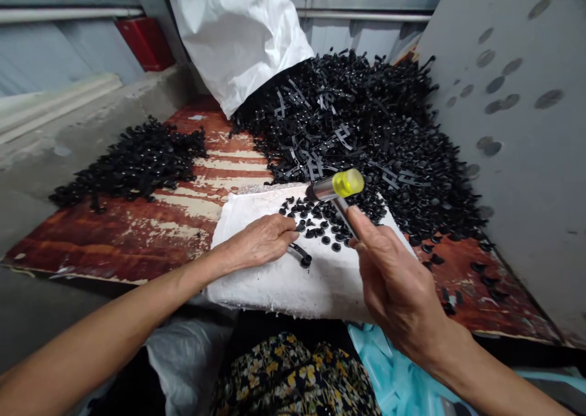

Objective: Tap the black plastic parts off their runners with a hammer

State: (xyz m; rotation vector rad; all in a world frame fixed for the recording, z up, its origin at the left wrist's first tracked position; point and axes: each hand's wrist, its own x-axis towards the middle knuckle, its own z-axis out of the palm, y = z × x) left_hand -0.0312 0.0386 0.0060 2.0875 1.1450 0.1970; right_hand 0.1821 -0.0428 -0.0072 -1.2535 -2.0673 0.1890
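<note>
Black plastic clips [311, 217] lie scattered on the white cloth [270, 281]; they look light and stiff, best taken by the stem. My left hand [259, 242] rests beside them, fingers together, holding nothing I can see. My right hand [396, 281] wraps a yellow-headed mallet [348, 182].

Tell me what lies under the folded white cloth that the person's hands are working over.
The folded white cloth rests on a weathered red-brown wooden board with peeling pale paint, visible on both sides of it. The part of the board directly beneath the cloth is covered and cannot be seen.
</note>
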